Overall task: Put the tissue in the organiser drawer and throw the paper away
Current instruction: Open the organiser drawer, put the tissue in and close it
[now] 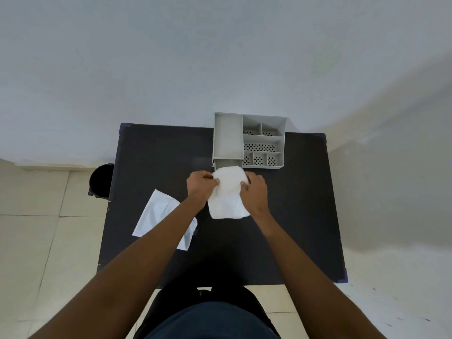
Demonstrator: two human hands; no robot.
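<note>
Both hands grip the tissue (pixel 228 192) at once: the left hand (pixel 199 189) has its fingers curled and pinched onto the tissue's left edge, and the right hand (pixel 254 192) is closed the same way on the right edge, so neither hand is spread or free. The tissue is white and soft, bunched between the two grips, with its far end lifted toward the mouth of the organiser drawer (pixel 227 165) and its near end trailing down onto the tabletop (pixel 293 204). That drawer sits pulled out from the front of the grey organiser (pixel 249 140), which stands at the far edge of the tabletop, right of centre. The likely trouble is the fit: the tissue looks wider than the drawer opening, so unless it is folded or gathered tighter it could snag on the drawer's walls or hang over the front and stop the drawer from closing. Pushing too hard could also slide the light organiser back against the wall. The paper (pixel 159 214) lies flat near the tabletop's left edge, partly under the left forearm, and a sweep of that arm might knock it to the floor rather than into the black bin (pixel 101 179) standing just off the left edge.
</note>
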